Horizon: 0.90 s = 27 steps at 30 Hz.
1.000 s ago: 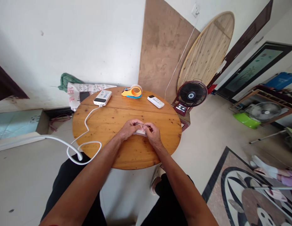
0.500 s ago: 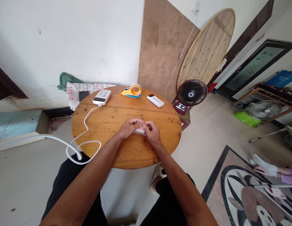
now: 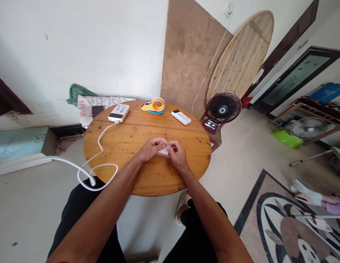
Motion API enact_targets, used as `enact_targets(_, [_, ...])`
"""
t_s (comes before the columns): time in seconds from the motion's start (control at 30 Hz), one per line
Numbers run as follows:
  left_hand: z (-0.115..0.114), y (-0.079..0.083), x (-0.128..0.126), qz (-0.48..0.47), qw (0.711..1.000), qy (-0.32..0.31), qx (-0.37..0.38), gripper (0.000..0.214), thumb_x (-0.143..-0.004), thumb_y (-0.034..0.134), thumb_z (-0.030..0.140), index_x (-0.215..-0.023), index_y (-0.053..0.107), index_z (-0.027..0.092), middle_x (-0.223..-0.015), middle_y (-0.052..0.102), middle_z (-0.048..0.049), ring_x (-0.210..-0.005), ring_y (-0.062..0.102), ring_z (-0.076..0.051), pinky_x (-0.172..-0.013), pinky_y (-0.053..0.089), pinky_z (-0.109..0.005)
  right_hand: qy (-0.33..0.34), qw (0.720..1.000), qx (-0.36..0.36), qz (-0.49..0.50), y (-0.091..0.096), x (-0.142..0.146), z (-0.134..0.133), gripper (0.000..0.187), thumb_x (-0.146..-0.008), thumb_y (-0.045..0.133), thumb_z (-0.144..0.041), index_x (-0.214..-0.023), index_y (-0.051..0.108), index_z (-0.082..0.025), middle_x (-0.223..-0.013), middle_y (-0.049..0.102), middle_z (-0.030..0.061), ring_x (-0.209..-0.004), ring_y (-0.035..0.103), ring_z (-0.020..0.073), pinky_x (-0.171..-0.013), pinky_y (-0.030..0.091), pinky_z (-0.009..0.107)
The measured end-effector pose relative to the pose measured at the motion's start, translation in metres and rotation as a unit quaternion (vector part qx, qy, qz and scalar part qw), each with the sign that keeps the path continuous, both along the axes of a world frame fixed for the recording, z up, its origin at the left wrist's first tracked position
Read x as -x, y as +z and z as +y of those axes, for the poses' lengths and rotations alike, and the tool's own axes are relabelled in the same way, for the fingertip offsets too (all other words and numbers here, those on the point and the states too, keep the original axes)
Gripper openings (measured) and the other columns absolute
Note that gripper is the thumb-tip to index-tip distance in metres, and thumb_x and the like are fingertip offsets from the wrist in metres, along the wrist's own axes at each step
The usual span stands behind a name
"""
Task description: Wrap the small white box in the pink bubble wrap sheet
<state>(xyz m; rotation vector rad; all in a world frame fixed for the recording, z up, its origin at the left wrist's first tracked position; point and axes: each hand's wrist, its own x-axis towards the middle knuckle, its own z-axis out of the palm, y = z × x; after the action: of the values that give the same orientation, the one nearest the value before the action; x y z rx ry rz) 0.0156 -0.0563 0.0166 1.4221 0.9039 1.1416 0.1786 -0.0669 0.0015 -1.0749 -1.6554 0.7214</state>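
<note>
My left hand (image 3: 150, 148) and my right hand (image 3: 177, 154) meet over the middle of a round wooden table (image 3: 126, 146). Both have their fingers curled and pinched on a small white flat object (image 3: 163, 152) that lies between them on the tabletop. Most of that object is hidden under my fingers, so I cannot name it.
At the table's far edge lie a white power bank (image 3: 119, 112) with a white cable (image 3: 100, 144) looping off the left side, an orange tape dispenser (image 3: 153, 106) and a white remote (image 3: 181, 117). A black fan (image 3: 223, 108) stands on a stool to the right. Boards lean on the wall.
Both hands stay on the small white object; only the fingers shift slightly. The view has drifted a little.
</note>
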Motion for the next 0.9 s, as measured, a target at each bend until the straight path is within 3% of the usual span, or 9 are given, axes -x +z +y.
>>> enact_targets(0.27, [0.0013, 0.005, 0.0071, 0.001, 0.998, -0.055, 0.029, 0.027, -0.068, 0.071, 0.038, -0.083, 0.065, 0.017, -0.073, 0.065, 0.0018, -0.064, 0.055, -0.011, -0.062, 0.041, -0.022, 0.003, 1.0, 0.008, -0.005, 0.0007, 0.0, 0.0005, 0.021, -0.079, 0.058, -0.037, -0.09, 0.058, -0.019, -0.08, 0.062, 0.0017, -0.065, 0.059, 0.0138, -0.064, 0.048, 0.026])
enact_targets(0.43, [0.0022, 0.0039, 0.0093, 0.004, 0.998, -0.066, 0.021, 0.03, -0.071, 0.069, 0.041, -0.088, 0.066, 0.016, -0.078, 0.066, 0.0, -0.069, 0.056, -0.012, -0.064, 0.042, -0.022, 0.003, 1.0, 0.001, 0.003, 0.0002, -0.0003, 0.0015, 0.02, -0.079, 0.058, -0.036, -0.09, 0.059, -0.019, -0.084, 0.064, 0.003, -0.075, 0.06, 0.0157, -0.068, 0.048, 0.027])
enact_targets(0.77, [-0.0006, 0.0015, 0.0011, 0.085, 0.988, 0.01, -0.131, 0.026, -0.081, 0.057, 0.04, -0.084, 0.068, 0.017, -0.085, 0.066, -0.0041, -0.081, 0.059, -0.017, -0.077, 0.046, -0.027, 0.031, 0.997, 0.037, 0.055, -0.001, -0.0005, 0.0058, 0.019, -0.081, 0.057, -0.037, -0.087, 0.058, -0.019, -0.078, 0.059, 0.0, -0.068, 0.055, 0.0137, -0.064, 0.046, 0.025])
enact_targets(0.9, [0.0014, -0.0026, 0.0005, 0.085, 0.99, 0.013, -0.116, 0.025, -0.082, 0.056, 0.039, -0.086, 0.067, 0.016, -0.083, 0.066, -0.0041, -0.078, 0.058, -0.016, -0.074, 0.046, -0.028, 0.031, 0.997, 0.037, 0.054, -0.0016, -0.0006, 0.008, 0.02, -0.081, 0.057, -0.038, -0.087, 0.059, -0.019, -0.079, 0.06, 0.0004, -0.069, 0.056, 0.014, -0.065, 0.045, 0.025])
